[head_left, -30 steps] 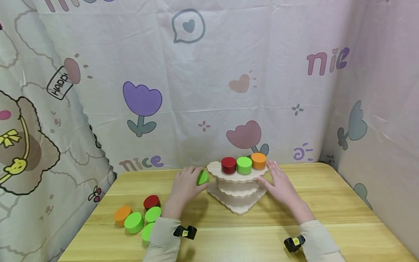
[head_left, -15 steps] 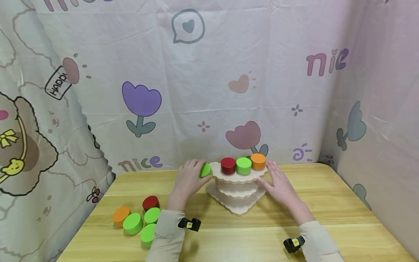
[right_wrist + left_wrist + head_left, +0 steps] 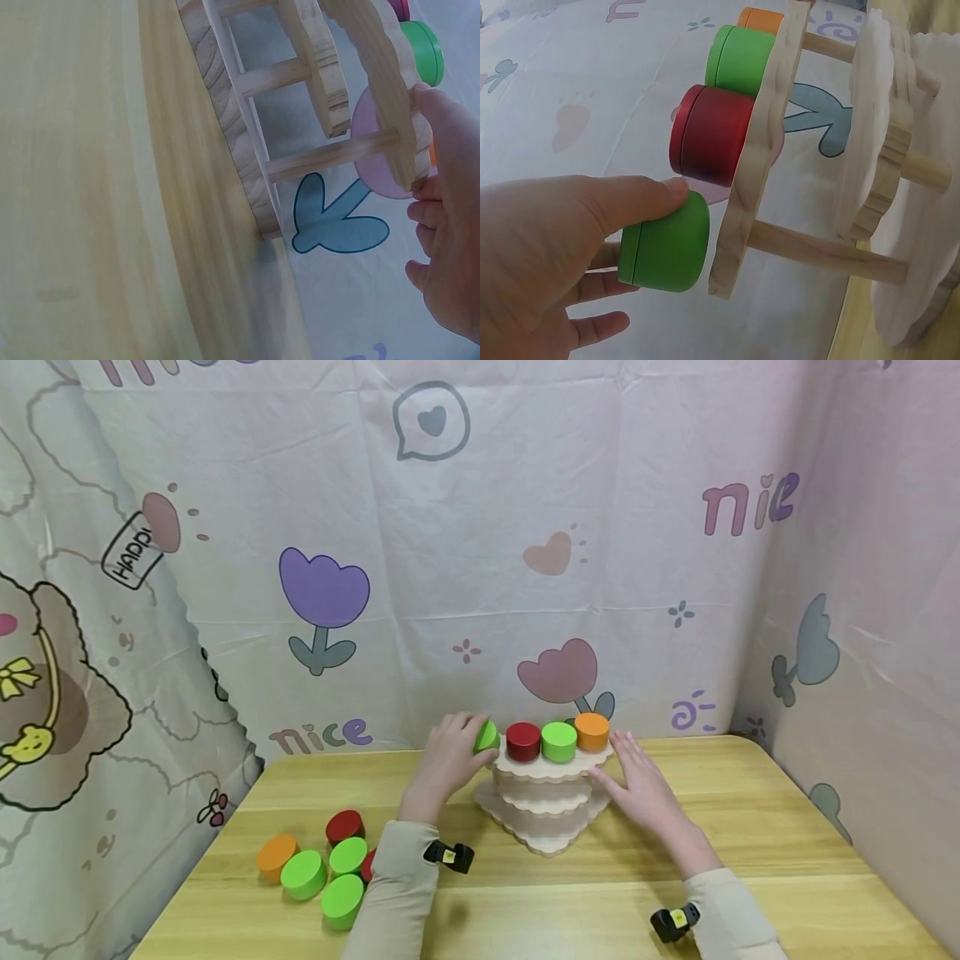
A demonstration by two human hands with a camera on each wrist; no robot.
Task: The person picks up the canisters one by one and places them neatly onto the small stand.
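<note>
My left hand pinches a green round block between thumb and fingers, at the left end of the top tier of a wooden tiered stand. In the left wrist view a narrow gap seems to lie between this block and the tier. My right hand holds the right corner of the top tier, thumb at the front edge and fingers at the side. On that tier stand a red block, a green block and an orange block in a row.
Left on the wooden table lie several loose round blocks: orange, dark red and green. Another red one is partly hidden by the left sleeve. A printed cloth hangs behind the table.
The left hand has moved right and slightly up with the green block, from beside the stand to the top tier's left end. The right hand stays at the stand's corner.
</note>
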